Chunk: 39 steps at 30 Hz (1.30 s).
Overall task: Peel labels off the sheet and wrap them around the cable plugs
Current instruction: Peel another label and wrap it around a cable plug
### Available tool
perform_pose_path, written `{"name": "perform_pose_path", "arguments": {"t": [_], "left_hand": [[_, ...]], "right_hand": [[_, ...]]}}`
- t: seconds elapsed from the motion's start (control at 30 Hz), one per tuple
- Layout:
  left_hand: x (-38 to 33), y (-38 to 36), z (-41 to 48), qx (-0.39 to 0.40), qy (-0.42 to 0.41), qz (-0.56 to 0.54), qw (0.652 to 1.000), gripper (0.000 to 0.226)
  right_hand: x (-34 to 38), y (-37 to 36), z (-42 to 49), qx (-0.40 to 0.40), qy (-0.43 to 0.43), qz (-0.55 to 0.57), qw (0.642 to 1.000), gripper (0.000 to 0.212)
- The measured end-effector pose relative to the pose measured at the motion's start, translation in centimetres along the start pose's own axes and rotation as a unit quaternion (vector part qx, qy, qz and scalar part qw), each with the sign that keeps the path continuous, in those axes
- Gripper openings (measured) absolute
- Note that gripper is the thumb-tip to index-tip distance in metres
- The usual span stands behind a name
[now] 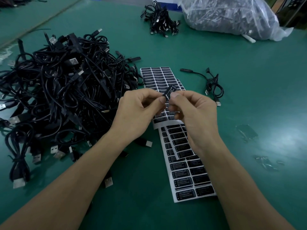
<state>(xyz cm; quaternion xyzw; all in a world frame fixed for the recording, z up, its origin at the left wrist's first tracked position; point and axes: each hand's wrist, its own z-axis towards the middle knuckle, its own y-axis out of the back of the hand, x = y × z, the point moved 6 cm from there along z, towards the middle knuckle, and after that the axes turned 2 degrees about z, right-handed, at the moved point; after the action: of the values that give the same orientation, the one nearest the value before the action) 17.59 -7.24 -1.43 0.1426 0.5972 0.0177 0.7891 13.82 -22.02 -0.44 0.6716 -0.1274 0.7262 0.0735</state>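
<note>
Black label (169, 92) held tilted above overlapping label sheets (187, 171), tangled cable pile (58, 90) left

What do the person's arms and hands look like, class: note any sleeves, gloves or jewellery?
The left forearm and right forearm are bare to the picture's lower edge; no sleeve shows. The left hand and right hand wear no gloves, rings, watch or wristband. Visible fingernails are short.

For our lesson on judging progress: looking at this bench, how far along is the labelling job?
Done: little shows; one cable lies apart, right of the label sheets; whether it is labelled I cannot tell. In hand: the left hand and right hand pinch one black label above the sheets. Left: the big cable pile and many rows of labels on the sheets.
</note>
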Motion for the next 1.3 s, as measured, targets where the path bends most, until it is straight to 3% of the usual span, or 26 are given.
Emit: {"name": "perform_pose_path", "arguments": {"t": [0.37,1.3], "left_hand": [[-0.12,-0.5,-0.15,0.046,0.023,-0.061,0.997,0.017],[0.17,-0.5,-0.19,0.05,0.047,-0.073,0.995,0.012]], "right_hand": [[0.16,0.11,0.12,0.0,0.016,-0.013,1.0,0.017],[0.52,0.44,0.26,-0.006,0.095,-0.135,0.986,0.012]]}}
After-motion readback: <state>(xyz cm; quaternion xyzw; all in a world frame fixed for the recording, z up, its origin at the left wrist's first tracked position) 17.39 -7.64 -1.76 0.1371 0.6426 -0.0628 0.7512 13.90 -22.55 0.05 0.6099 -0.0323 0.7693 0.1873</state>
